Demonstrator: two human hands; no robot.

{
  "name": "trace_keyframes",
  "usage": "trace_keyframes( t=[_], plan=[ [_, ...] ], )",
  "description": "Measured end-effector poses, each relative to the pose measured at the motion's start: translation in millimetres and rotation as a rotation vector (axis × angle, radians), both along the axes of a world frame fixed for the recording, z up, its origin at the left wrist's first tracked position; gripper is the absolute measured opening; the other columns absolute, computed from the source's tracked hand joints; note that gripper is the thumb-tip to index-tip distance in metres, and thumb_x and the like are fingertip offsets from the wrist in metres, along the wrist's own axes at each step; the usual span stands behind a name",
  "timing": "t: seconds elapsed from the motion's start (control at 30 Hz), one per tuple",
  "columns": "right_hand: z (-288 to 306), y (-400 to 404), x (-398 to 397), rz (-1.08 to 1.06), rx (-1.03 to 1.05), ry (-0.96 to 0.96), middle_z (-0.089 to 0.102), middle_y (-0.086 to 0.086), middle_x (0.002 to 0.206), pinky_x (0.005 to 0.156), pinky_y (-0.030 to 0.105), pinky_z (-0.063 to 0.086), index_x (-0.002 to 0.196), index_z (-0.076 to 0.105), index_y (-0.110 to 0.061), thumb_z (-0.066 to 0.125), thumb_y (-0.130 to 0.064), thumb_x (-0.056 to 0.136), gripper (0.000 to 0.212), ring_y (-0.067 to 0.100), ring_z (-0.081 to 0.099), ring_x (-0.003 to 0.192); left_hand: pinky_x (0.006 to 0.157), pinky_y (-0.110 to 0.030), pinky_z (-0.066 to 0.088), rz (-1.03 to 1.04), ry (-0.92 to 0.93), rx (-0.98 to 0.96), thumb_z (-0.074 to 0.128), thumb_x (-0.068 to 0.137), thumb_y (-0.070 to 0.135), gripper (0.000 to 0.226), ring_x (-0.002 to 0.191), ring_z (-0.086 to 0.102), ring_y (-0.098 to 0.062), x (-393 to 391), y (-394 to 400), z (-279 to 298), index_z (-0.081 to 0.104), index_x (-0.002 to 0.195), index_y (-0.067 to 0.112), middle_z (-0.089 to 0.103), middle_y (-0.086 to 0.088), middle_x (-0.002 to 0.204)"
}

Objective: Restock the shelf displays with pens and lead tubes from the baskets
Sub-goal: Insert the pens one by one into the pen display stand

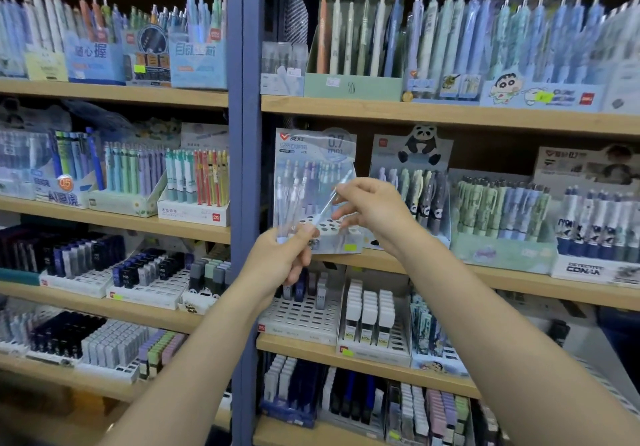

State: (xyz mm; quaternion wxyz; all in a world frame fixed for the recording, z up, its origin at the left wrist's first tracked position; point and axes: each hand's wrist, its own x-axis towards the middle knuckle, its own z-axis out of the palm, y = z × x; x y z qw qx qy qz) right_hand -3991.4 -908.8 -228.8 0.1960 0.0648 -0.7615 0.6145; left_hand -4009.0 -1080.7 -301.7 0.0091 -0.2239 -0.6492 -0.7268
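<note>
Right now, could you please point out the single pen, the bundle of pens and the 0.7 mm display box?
single pen (329,203), head view, mid-barrel.
bundle of pens (285,200), head view, upper barrels.
0.7 mm display box (313,148), head view, header card.

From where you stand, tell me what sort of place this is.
Most likely a stationery shop aisle: wooden shelves packed with pen display boxes, trays of lead tubes below, and small price stickers on the boxes.
</note>
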Motion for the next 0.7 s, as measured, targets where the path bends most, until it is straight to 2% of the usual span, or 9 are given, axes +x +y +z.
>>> trace_keyframes(
  t=[0.1, 0.17, 0.27, 0.37, 0.47, 0.6, 0.7],
  plan=[
    [1, 6, 2, -0.037, -0.07, 0.034, 0.068, 0.011, 0.098, 0.063, 0.031, 0.056, 0.127, 0.056, -0.003, 0.059, -0.013, 0.099, 0.029, 0.021, 0.072, 0.071, 0.038, -0.023, 0.024, 0.021, -0.022, 0.017, 0.062, 0.099, 0.033, 0.025, 0.037, 0.03, -0.011, 1, 12, 0, 0.066, 0.105, 0.009, 0.054, -0.003, 0.06],
    [3, 8, 5, -0.04, -0.073, 0.081, 0.07, 0.007, 0.094, 0.059, 0.029, 0.056, 0.132, 0.052, -0.008, 0.058, -0.012, 0.1, 0.033, 0.021, 0.071, 0.07, 0.038, -0.023, 0.025, 0.034, -0.024, 0.011, 0.064, 0.097, 0.033, 0.024, 0.037, 0.031, -0.01, 1, 19, 2, 0.066, 0.103, 0.01, 0.057, -0.004, 0.062],
    [8, 16, 10, -0.073, -0.03, 0.155, 0.072, 0.007, 0.09, 0.057, 0.03, 0.058, 0.129, 0.052, -0.018, 0.059, -0.011, 0.1, 0.031, 0.022, 0.072, 0.071, 0.04, -0.024, 0.026, 0.056, -0.047, -0.029, 0.064, 0.097, 0.038, 0.031, 0.037, 0.031, -0.011, 1, 22, 5, 0.064, 0.102, 0.008, 0.06, 0.0, 0.058],
    [15, 29, 11, -0.186, -0.005, 0.263, 0.073, 0.014, 0.09, 0.06, 0.032, 0.06, 0.124, 0.053, -0.02, 0.057, -0.009, 0.1, 0.027, 0.02, 0.071, 0.069, 0.041, -0.024, 0.027, 0.086, -0.091, -0.07, 0.058, 0.1, 0.043, 0.036, 0.039, 0.032, -0.01, -2, 21, 3, 0.056, 0.103, 0.006, 0.052, 0.004, 0.053],
    [20, 35, 6, -0.3, 0.065, 0.36, 0.071, 0.012, 0.089, 0.06, 0.032, 0.06, 0.118, 0.052, -0.022, 0.057, -0.008, 0.1, 0.024, 0.02, 0.071, 0.069, 0.042, -0.024, 0.026, 0.084, -0.109, -0.011, 0.051, 0.104, 0.036, 0.026, 0.043, 0.031, -0.011, -6, 18, -1, 0.044, 0.105, 0.011, 0.048, 0.004, 0.057],
    [15, 26, -9, -0.36, 0.16, 0.374, 0.07, 0.004, 0.082, 0.07, 0.041, 0.061, 0.115, 0.05, -0.029, 0.057, -0.01, 0.1, 0.025, 0.015, 0.071, 0.072, 0.042, -0.023, 0.029, 0.079, -0.086, 0.023, 0.05, 0.104, 0.03, 0.02, 0.045, 0.036, -0.012, -7, 19, 0, 0.049, 0.11, 0.011, 0.052, 0.003, 0.063],
    [8, 19, -22, -0.381, 0.229, 0.37, 0.07, 0.002, 0.079, 0.076, 0.045, 0.06, 0.118, 0.052, -0.027, 0.057, -0.011, 0.1, 0.025, 0.015, 0.07, 0.074, 0.041, -0.022, 0.031, 0.104, -0.077, 0.023, 0.051, 0.104, 0.033, 0.02, 0.045, 0.042, -0.012, -5, 18, 0, 0.057, 0.111, 0.015, 0.057, 0.0, 0.065]
  ],
)
